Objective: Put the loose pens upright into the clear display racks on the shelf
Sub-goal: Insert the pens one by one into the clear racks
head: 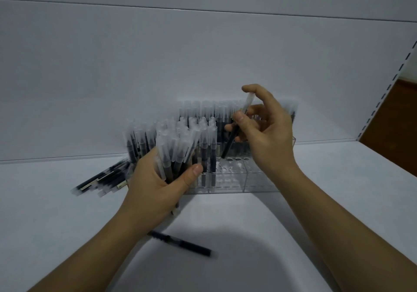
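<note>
My left hand grips a bundle of pens with dark barrels and frosted caps, caps up, in front of the rack's left part. My right hand pinches a single pen between thumb and fingers, tilted, cap up, its lower tip just above the open holes of the clear display rack. Several pens stand upright in the rack's left and rear rows. Its front right holes are open.
A heap of loose pens lies flat on the white shelf left of the rack. One dark pen lies alone near the front under my left forearm. A slotted shelf upright runs along the right side.
</note>
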Demonstrator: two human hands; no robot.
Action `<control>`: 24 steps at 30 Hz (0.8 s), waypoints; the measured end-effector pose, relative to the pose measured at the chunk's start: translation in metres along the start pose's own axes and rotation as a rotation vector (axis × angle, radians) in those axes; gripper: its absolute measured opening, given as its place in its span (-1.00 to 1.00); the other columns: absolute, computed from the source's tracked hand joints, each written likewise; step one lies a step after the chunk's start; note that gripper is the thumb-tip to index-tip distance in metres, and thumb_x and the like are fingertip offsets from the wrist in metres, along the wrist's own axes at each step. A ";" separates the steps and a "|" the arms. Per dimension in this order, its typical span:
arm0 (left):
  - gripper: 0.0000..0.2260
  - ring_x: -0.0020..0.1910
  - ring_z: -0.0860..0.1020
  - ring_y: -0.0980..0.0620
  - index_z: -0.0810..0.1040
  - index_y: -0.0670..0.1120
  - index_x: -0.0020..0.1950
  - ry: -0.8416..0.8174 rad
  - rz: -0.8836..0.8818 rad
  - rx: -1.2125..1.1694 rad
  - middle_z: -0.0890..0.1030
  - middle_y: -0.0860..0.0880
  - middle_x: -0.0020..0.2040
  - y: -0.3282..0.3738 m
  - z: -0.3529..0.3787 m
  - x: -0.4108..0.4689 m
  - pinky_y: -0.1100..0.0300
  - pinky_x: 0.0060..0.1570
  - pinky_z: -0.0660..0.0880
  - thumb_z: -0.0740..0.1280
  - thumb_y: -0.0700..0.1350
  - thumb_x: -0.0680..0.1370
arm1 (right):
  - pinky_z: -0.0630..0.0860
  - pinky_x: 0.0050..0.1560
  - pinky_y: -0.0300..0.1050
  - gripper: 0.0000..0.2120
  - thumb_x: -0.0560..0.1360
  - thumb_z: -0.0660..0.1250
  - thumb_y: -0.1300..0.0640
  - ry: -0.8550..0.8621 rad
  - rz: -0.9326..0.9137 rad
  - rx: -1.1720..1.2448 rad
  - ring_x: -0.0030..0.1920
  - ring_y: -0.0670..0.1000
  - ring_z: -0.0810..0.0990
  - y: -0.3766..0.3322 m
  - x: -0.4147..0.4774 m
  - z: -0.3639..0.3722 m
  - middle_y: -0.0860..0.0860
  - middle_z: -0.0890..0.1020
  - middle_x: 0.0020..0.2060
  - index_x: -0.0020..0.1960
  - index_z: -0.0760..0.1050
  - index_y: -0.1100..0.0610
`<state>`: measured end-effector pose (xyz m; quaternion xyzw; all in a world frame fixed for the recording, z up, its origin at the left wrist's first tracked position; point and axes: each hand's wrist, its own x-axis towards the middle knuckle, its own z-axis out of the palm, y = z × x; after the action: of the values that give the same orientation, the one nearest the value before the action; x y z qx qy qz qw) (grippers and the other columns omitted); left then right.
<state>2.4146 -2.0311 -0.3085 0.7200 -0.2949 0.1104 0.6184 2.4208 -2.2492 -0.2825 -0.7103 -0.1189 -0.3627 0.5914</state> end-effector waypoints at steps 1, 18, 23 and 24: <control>-0.84 -0.24 0.65 0.24 0.59 -0.03 0.00 0.011 -0.009 -0.014 0.67 0.22 -0.24 0.000 0.000 -0.001 0.42 -0.23 0.53 0.44 -0.10 0.43 | 0.70 -0.22 0.06 -0.62 0.61 0.38 0.33 0.019 -0.021 -0.014 -0.17 0.14 0.76 0.000 0.000 0.001 0.19 0.61 -0.13 0.35 0.50 0.04; -0.81 -0.17 0.71 -0.11 0.60 -0.16 0.10 0.048 -0.120 -0.278 0.72 -0.15 -0.12 -0.003 0.000 -0.007 0.16 -0.11 0.65 0.34 -0.18 0.51 | 0.66 -0.09 -0.18 -0.57 0.49 0.56 0.11 0.008 -0.235 -0.454 -0.24 -0.04 0.65 0.009 0.003 0.002 -0.11 0.61 -0.12 0.33 0.60 0.05; -0.79 -0.12 0.72 -0.05 0.63 -0.22 0.12 0.026 -0.132 -0.204 0.74 -0.06 -0.02 -0.005 0.001 -0.007 0.17 -0.07 0.65 0.33 -0.17 0.54 | 0.63 -0.07 -0.06 -0.68 0.58 0.43 0.15 -0.042 -0.339 -0.565 -0.18 -0.03 0.62 0.019 0.003 0.003 -0.01 0.68 -0.12 0.32 0.62 0.15; -0.76 -0.12 0.72 -0.05 0.60 -0.27 0.15 0.028 -0.132 -0.199 0.74 -0.06 -0.02 -0.006 0.001 -0.007 0.18 -0.08 0.65 0.33 -0.18 0.54 | 0.62 -0.06 -0.09 -0.68 0.58 0.44 0.15 -0.031 -0.346 -0.571 -0.18 -0.05 0.62 0.019 0.004 0.002 -0.01 0.68 -0.12 0.32 0.62 0.15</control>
<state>2.4125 -2.0301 -0.3173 0.6714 -0.2477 0.0494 0.6967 2.4355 -2.2535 -0.2943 -0.8221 -0.1404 -0.4654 0.2962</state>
